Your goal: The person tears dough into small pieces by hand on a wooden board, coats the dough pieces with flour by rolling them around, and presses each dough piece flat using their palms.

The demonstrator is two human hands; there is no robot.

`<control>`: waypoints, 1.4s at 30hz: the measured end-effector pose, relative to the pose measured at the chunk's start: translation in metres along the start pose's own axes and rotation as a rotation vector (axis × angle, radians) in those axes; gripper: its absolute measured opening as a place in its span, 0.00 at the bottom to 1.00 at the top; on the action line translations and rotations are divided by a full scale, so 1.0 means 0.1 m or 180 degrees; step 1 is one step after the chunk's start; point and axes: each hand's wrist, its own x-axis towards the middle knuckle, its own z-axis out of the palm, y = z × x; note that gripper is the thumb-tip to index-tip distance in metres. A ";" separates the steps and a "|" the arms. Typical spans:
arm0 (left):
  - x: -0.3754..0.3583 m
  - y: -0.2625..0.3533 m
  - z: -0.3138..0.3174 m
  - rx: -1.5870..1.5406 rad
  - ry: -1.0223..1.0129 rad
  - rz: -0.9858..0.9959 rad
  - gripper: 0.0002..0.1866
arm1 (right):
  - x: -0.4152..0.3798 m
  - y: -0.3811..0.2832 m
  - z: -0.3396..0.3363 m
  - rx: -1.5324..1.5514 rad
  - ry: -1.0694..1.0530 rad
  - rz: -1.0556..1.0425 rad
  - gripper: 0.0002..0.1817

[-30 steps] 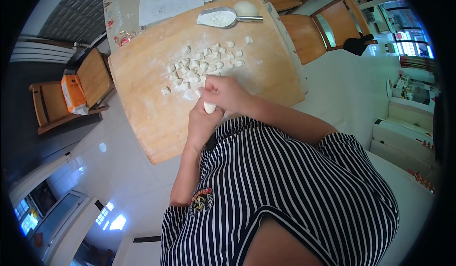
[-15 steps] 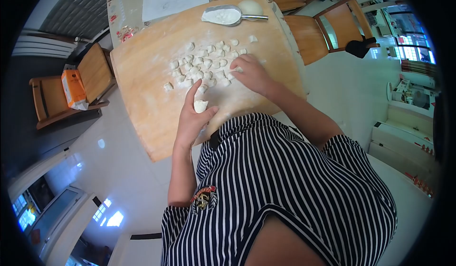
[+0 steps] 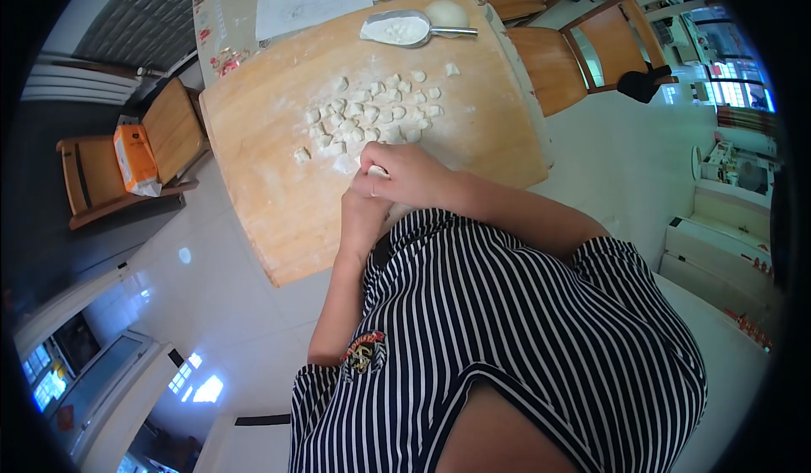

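Observation:
My hands meet just above the near edge of the floured wooden board. A piece of white dough shows between them, mostly covered by fingers. Wrapped round the dough from below is my left hand, partly hidden. My right hand lies across it with curled fingers pressed to the dough. Beyond my knuckles, several small floured dough pieces are scattered over the middle of the board. One stray dough piece lies to the left and another at the far right.
A metal scoop of flour rests near the board's far edge, beside a round pale lump. Behind lie a white sheet and a flowered tablecloth. Wooden chairs stand left and right; the left one holds an orange pack.
My right hand has come back from the scattered pieces to my left hand. The left hand, spread around the dough before, has closed, and both hands now cover most of the dough.

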 end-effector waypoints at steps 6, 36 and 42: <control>-0.15 0.23 0.09 -0.0664 -0.0001 0.0287 0.10 | 0.03 -0.09 -0.13 0.0363 0.0105 0.1061 0.19; 0.07 0.26 0.05 0.0493 -0.0157 0.0308 0.27 | -0.06 -0.07 -0.18 -0.0152 0.0336 0.0057 0.16; -0.09 0.49 0.04 -0.0171 -0.0304 0.0074 0.16 | 0.01 -0.23 -0.32 -0.0011 0.0190 0.0815 0.17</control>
